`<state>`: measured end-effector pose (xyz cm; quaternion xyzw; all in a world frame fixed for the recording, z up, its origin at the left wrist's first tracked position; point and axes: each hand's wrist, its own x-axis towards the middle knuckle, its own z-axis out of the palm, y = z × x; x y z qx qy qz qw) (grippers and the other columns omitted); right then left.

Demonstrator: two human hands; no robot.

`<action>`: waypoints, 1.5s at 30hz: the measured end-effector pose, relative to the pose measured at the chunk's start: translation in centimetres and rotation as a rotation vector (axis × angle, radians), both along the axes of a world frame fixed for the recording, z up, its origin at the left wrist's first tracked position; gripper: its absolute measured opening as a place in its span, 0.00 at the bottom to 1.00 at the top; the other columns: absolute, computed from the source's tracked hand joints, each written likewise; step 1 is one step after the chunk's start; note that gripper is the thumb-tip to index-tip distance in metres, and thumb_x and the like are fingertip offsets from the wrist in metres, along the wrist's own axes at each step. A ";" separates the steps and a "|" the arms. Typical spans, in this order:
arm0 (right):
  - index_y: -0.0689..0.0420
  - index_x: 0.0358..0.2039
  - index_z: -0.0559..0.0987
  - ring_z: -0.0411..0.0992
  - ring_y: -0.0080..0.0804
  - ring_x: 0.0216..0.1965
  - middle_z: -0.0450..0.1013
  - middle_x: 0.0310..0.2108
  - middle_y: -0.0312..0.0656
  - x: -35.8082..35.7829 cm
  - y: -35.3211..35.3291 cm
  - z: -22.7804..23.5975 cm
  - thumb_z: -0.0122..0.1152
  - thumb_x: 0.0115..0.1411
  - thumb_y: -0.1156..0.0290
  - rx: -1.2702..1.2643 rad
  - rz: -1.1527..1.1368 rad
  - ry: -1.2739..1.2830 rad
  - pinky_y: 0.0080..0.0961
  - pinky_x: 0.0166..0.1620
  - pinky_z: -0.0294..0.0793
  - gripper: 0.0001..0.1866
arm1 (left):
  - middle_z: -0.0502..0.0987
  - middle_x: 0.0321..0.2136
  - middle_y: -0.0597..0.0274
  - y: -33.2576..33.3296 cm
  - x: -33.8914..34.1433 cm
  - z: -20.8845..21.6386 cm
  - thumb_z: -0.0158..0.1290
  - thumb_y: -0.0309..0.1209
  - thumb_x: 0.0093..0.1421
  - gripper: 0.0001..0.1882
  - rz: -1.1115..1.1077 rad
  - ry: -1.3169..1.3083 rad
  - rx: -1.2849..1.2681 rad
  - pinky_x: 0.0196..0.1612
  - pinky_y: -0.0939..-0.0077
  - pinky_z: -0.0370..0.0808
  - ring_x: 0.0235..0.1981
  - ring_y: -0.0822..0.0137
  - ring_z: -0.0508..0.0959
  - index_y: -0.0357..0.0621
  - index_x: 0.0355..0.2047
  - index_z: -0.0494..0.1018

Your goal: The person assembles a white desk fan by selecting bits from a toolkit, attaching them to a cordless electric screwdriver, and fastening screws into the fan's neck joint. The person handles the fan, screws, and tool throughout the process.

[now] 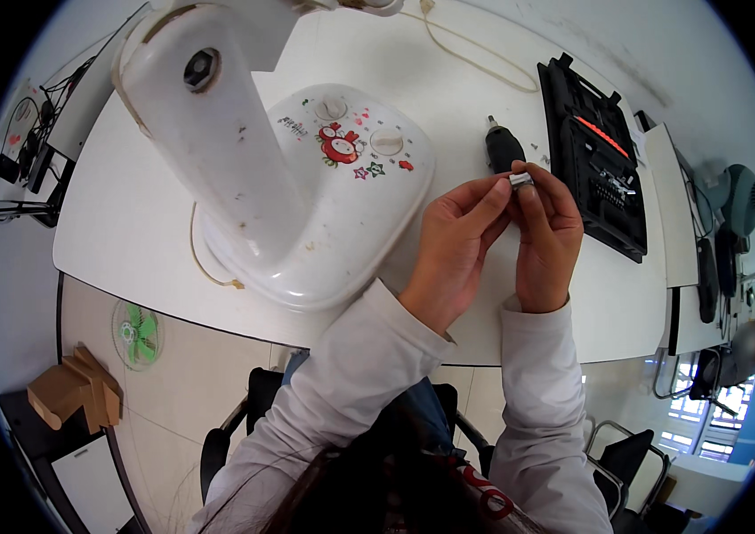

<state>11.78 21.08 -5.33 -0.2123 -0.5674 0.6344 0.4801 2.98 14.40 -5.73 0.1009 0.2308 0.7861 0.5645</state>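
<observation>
My left hand (456,238) and my right hand (552,238) meet over the right half of the white table. Between their fingertips they pinch a small silver metal piece (520,180), shaped like a short socket; its lower part is hidden by the fingers. Just beyond my hands lies a screwdriver (504,148) with a black handle, its metal tip pointing away from me. To the left stands a white appliance base (355,236) with knobs and a red cartoon print, apparently of a fan. Its thick neck (217,151) leans up toward the upper left, with a dark nut in it.
An open black tool case (595,160) with bits and sockets lies right of my hands. Several small screws (537,149) are scattered beside it. A pale cord (475,55) curls at the back. A green fan blade (137,332) and cardboard (75,392) are at floor level, left.
</observation>
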 end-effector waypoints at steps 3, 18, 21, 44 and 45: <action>0.64 0.44 0.76 0.74 0.25 0.41 0.76 0.43 0.44 0.2 0.0 0.0 0.56 0.59 0.79 0.092 -0.054 -0.091 0.20 0.45 0.73 0.12 | 0.76 0.42 0.57 0.2 0.0 -0.6 0.50 0.31 0.64 0.15 -0.013 -0.017 0.022 0.57 0.72 0.69 0.46 0.67 0.76 0.34 0.47 0.71; 0.64 0.45 0.76 0.73 0.25 0.40 0.76 0.42 0.44 1.3 0.8 -0.1 0.55 0.59 0.80 0.171 0.003 -0.116 0.20 0.46 0.72 0.12 | 0.77 0.39 0.57 0.0 -0.3 -0.4 0.50 0.32 0.63 0.13 -0.067 0.145 -0.045 0.55 0.69 0.71 0.44 0.67 0.76 0.33 0.41 0.74; 0.64 0.44 0.76 0.73 0.25 0.40 0.76 0.42 0.44 1.1 0.8 -0.2 0.55 0.60 0.80 0.168 0.004 -0.121 0.20 0.46 0.72 0.12 | 0.77 0.38 0.56 0.1 -0.3 -0.3 0.50 0.30 0.63 0.12 -0.028 0.191 -0.065 0.54 0.69 0.72 0.43 0.67 0.77 0.32 0.41 0.74; 0.61 0.48 0.76 0.69 0.16 0.31 0.75 0.44 0.38 0.4 1.2 -1.2 0.53 0.62 0.76 -0.115 0.097 -0.033 0.13 0.37 0.71 0.13 | 0.77 0.36 0.63 0.8 -0.2 -1.4 0.53 0.32 0.62 0.13 -0.031 0.046 -0.095 0.50 0.79 0.71 0.38 0.73 0.75 0.36 0.43 0.74; 0.60 0.49 0.75 0.68 0.15 0.30 0.74 0.45 0.38 0.5 1.3 -1.3 0.53 0.63 0.76 -0.152 0.133 0.004 0.12 0.35 0.70 0.14 | 0.77 0.36 0.64 0.8 -0.2 -1.6 0.54 0.33 0.61 0.13 -0.035 0.035 -0.088 0.49 0.79 0.71 0.38 0.74 0.75 0.37 0.43 0.74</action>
